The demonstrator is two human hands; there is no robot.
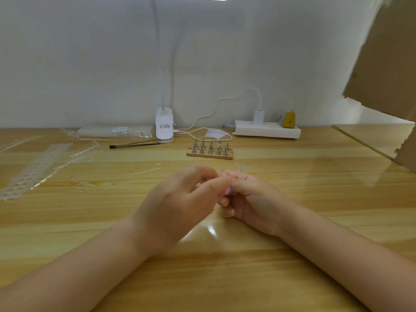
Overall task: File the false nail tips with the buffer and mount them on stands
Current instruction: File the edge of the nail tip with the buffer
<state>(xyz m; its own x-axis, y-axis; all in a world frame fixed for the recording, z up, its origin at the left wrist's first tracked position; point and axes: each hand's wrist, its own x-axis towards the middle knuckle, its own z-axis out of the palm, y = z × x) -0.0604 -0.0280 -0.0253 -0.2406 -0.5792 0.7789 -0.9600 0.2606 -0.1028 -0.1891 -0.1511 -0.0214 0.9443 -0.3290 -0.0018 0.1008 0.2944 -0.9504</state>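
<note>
Fingers (221, 183) of both hands pinch something small (blurred, likely a nail tip); stands (210, 149) wait straight beyond.

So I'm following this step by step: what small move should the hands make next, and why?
Probably keep working the small pale piece pinched between the left hand and right hand; it is blurred. The stands on the wooden base show no clear tips, so mounting likely follows.

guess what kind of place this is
Probably a small home or hobby nail-craft desk, not a salon: a wooden tabletop against a plain wall, a rack of nail stands, a clip-on desk lamp and a power strip.
</note>
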